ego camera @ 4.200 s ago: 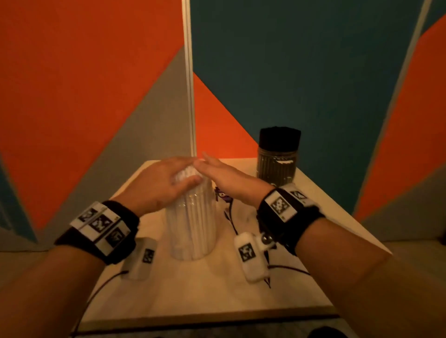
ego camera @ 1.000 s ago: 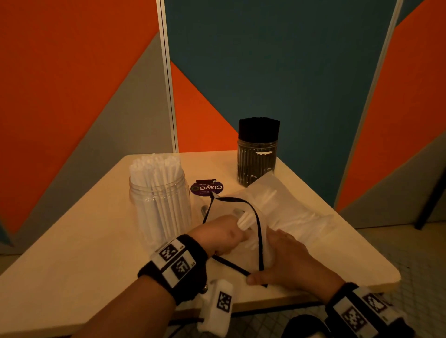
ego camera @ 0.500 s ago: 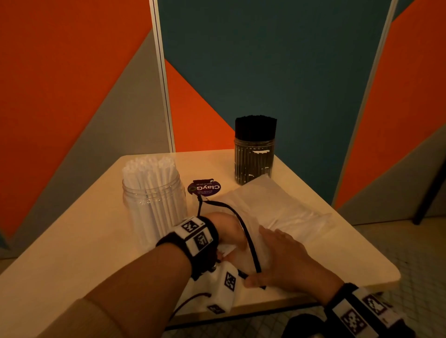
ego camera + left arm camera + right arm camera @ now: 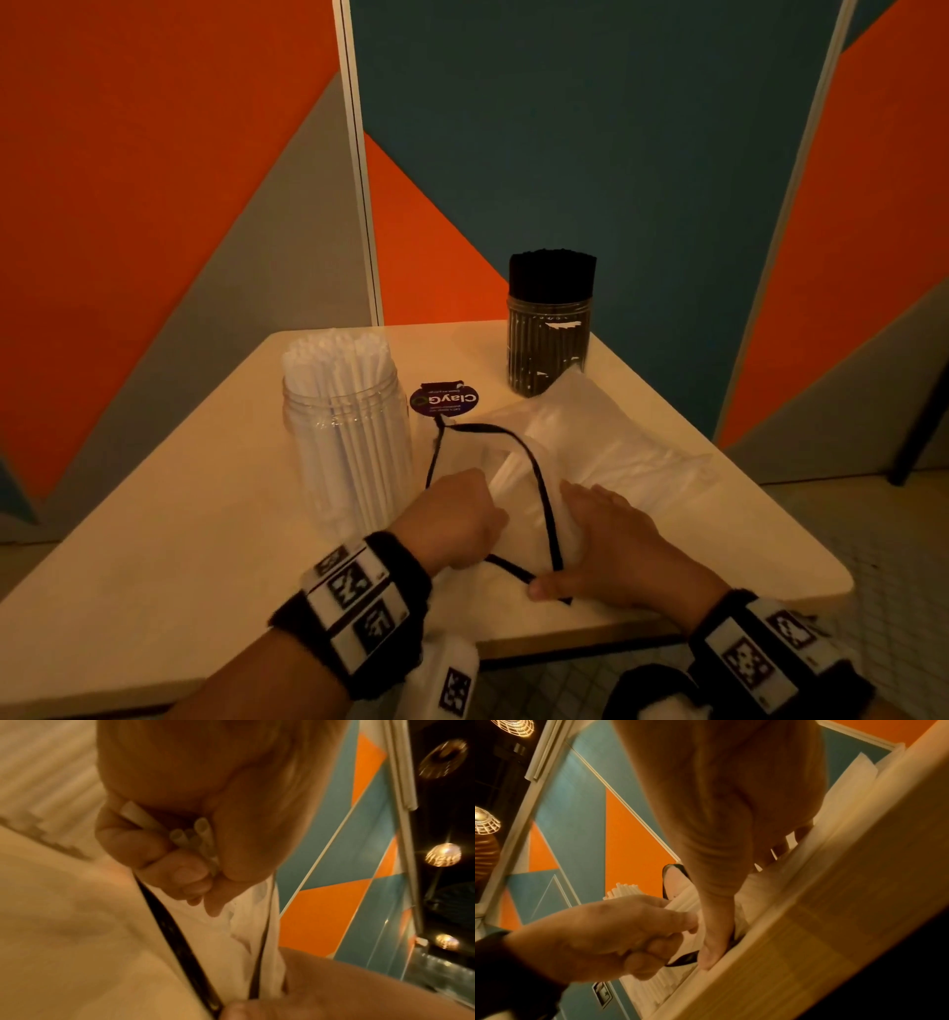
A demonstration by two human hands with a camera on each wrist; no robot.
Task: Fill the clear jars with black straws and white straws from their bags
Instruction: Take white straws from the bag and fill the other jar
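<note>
Head view: white straws [image 4: 518, 465] poke from the bag [image 4: 606, 452] at frame centre. Left hand [image 4: 452, 519] is fisted round several straw ends [image 4: 190, 835]. Right hand [image 4: 611, 550] lies flat on the bag, fingers straight. White jar [image 4: 349, 442] sits centre-left, black jar [image 4: 548, 349] behind, on the table [image 4: 154, 539].
</note>
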